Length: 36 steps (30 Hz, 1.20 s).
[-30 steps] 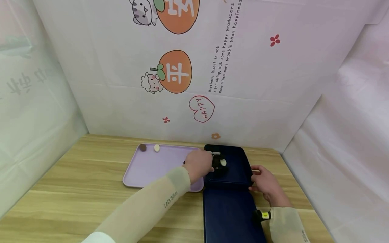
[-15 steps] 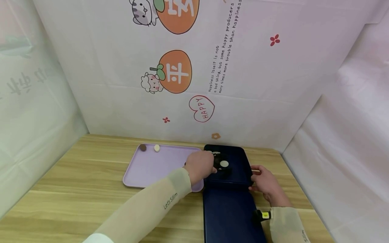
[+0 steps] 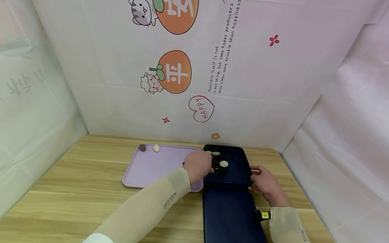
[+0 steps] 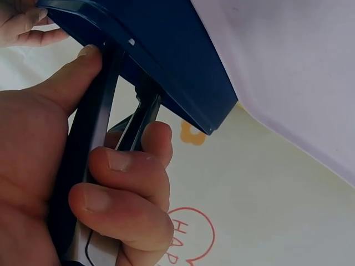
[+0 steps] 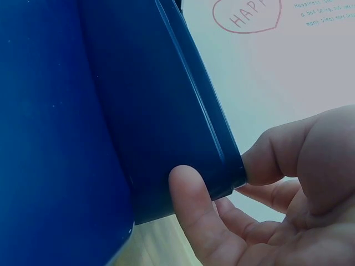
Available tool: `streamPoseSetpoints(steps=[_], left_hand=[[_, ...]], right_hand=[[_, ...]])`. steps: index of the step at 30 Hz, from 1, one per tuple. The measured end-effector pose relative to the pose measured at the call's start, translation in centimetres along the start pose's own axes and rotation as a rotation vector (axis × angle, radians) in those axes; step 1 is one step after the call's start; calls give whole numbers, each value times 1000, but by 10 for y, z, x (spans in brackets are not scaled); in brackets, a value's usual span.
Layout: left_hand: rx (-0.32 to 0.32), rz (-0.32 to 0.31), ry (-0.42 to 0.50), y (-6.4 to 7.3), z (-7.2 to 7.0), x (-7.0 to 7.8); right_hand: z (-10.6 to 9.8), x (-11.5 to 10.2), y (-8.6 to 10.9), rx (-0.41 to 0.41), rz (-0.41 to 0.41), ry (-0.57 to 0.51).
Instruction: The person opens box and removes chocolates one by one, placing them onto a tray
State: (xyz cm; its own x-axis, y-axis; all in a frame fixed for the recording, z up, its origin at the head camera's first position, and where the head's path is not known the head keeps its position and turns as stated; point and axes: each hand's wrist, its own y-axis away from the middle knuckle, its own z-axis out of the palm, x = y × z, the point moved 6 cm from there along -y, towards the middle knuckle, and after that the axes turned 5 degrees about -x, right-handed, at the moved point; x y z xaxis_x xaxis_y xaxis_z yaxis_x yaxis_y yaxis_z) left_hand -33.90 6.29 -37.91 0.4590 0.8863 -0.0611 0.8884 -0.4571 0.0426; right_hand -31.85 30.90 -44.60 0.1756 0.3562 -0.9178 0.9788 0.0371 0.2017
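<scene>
My left hand [image 3: 197, 166] curls its fingers round the handles of black tongs [image 4: 89, 138], thumb along one arm. The tong tips reach into the dark blue box [image 3: 240, 148], where a white round disc [image 3: 224, 164] lies flat by them; whether they touch it I cannot tell. Two more pale discs [image 3: 215, 153] sit near the box's back left corner, partly behind my hand. My right hand [image 3: 266, 184] holds the box's right side near its front corner, and the right wrist view shows its fingers around the wall [image 5: 183, 138].
The box's open lid [image 3: 229, 212] lies flat in front of it. To its left is a lilac tray [image 3: 152, 168] with a brown disc [image 3: 143, 147] and a cream disc [image 3: 156, 148] at its far edge. A printed sheet [image 3: 249, 74] stands behind the wooden table [image 3: 76, 189].
The white disc at the tong tips was tilted and now lies flat in the box. The tongs shifted slightly right, then back left. My right hand has stayed put.
</scene>
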Motion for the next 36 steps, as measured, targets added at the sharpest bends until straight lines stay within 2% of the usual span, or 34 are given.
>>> streamPoseSetpoints(steps=[5,8,19,22,29,36], left_hand=[[15,4,-60,1,0,-1],[22,17,-66,1,0,0],[12,47,3,-3,4,4],[-4,40,70,-5,6,3],[-80,40,342,-7,9,-2],[-122,27,498,-13,5,-14]], right_hand=[[1,0,1,4,-1,4],[1,0,1,4,2,5],[1,-1,0,13,-10,0],[1,-2,0,15,-13,-3],[1,-3,1,11,-13,-1],[0,-1,1,16,-4,5]])
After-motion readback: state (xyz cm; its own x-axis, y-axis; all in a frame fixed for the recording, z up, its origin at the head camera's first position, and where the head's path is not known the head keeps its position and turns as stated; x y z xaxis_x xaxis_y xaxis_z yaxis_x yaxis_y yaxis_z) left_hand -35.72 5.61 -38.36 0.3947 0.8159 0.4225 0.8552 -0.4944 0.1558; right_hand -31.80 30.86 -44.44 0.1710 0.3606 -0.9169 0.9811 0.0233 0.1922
